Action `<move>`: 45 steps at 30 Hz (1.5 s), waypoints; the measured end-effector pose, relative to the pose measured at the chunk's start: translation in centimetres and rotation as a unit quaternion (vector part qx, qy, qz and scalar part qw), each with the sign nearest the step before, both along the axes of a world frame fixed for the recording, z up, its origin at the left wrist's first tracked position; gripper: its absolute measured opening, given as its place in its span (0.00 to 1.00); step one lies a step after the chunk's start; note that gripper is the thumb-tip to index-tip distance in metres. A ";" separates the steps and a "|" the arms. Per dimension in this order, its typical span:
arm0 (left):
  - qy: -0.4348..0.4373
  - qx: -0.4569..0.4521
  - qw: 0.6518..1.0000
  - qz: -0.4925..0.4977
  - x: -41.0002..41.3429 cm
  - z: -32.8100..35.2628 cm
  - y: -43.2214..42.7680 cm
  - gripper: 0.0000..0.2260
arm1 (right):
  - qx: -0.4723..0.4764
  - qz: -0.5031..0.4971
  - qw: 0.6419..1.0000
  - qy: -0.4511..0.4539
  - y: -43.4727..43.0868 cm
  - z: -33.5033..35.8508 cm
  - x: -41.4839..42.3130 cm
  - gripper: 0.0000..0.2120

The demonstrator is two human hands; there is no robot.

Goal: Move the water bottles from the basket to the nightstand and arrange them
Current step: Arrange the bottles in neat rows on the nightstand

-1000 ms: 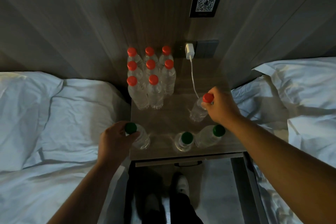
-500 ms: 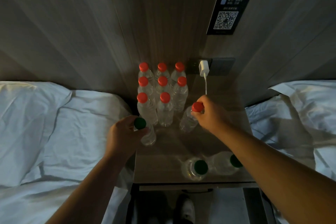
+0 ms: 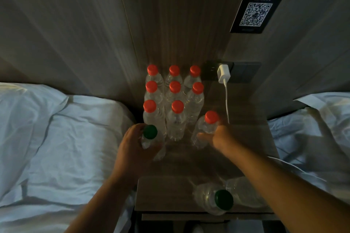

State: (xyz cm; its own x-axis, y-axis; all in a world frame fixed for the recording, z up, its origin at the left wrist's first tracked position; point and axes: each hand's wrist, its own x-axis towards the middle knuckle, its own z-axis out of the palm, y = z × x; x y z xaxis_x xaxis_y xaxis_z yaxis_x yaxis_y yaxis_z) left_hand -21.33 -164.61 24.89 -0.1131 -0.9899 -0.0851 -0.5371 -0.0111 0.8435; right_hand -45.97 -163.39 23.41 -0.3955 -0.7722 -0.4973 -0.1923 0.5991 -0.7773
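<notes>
The right hand (image 3: 221, 138) grips a red-capped bottle (image 3: 205, 128) at mid-frame, just right of the block of eight red-capped bottles (image 3: 175, 108). It should slide left, upright, to fill the open corner of the front row. The left hand (image 3: 132, 149) grips a green-capped bottle (image 3: 150, 132) at the block's lower left, and is best held back until then. The charger cable (image 3: 226, 100) hangs beside the right hand, a snag risk. A second green-capped bottle (image 3: 223, 199) waits at the tabletop's (image 3: 170, 191) lower edge. The basket is out of view.

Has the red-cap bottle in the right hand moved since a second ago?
Yes. The red-cap bottle in the right hand went left, from right of the charger cable to left of it, beside the bottle block.
</notes>
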 end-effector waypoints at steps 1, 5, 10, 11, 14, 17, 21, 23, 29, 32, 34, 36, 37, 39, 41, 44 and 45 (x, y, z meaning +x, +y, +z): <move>0.005 0.007 1.000 0.001 -0.1 -0.6 0.0 0.22 | -0.007 0.001 1.000 -0.009 0.0 -0.6 -0.1 0.16; 0.008 -0.006 1.000 -0.007 -0.3 -2.9 0.2 0.29 | -0.025 -0.007 0.999 -0.026 -0.5 -2.1 0.0 0.17; 0.031 -0.033 0.999 0.010 -0.4 -4.6 -0.1 0.30 | -0.030 -0.004 0.998 -0.055 -1.4 -2.0 0.3 0.24; 0.032 -0.037 0.999 0.006 -0.4 -4.6 -0.2 0.30 | -0.037 -0.012 0.997 -0.061 -1.6 -1.9 0.3 0.25; 0.023 -0.047 0.999 -0.009 -0.2 -4.6 -0.5 0.32 | -0.060 0.008 0.998 -0.022 -1.9 -1.8 0.5 0.23; 0.014 -0.055 0.998 -0.008 0.0 -5.0 -0.8 0.35 | -0.077 0.051 0.995 0.038 -2.2 -1.4 0.6 0.23; 0.041 0.001 0.998 -0.047 0.3 -5.7 -1.7 0.49 | -0.078 0.081 0.993 0.039 -2.3 -0.7 0.8 0.23; 0.070 0.002 0.994 -0.088 0.2 -5.2 -2.0 0.46 | -0.074 0.091 0.992 0.041 -2.3 -0.6 0.9 0.22; 0.130 0.006 0.982 -0.134 0.0 -4.4 -2.3 0.46 | -0.075 0.106 0.991 0.040 -1.9 -0.7 1.0 0.25; 0.129 0.002 0.984 -0.125 -0.2 -4.3 -2.3 0.44 | -0.093 0.116 0.987 0.055 -2.0 -0.7 0.9 0.25; 0.133 0.000 0.983 -0.125 -0.2 -4.1 -2.3 0.44 | -0.101 0.117 0.986 0.056 -2.0 -0.6 0.9 0.25; 0.136 0.003 0.982 -0.130 -0.1 -4.2 -2.4 0.43 | -0.092 0.122 0.987 0.054 -2.0 -0.8 0.8 0.26; 0.134 0.004 0.982 -0.134 -0.1 -4.3 -2.5 0.44 | -0.087 0.126 0.987 0.058 -2.1 -0.9 0.8 0.27; 0.127 0.014 0.983 -0.135 0.1 -4.4 -2.5 0.46 | -0.086 0.133 0.986 0.060 -2.1 -0.9 0.8 0.30; 0.115 0.019 0.983 -0.141 0.3 -4.3 -2.6 0.49 | -0.098 0.137 0.984 0.054 -2.1 -0.8 0.8 0.31; 0.098 0.010 0.982 -0.159 0.4 -4.2 -2.7 0.49 | -0.101 0.142 0.984 0.041 -2.1 -0.8 0.6 0.27; 0.097 0.007 0.982 -0.161 0.4 -4.0 -2.7 0.48 | -0.103 0.140 0.984 0.042 -2.2 -0.9 0.7 0.26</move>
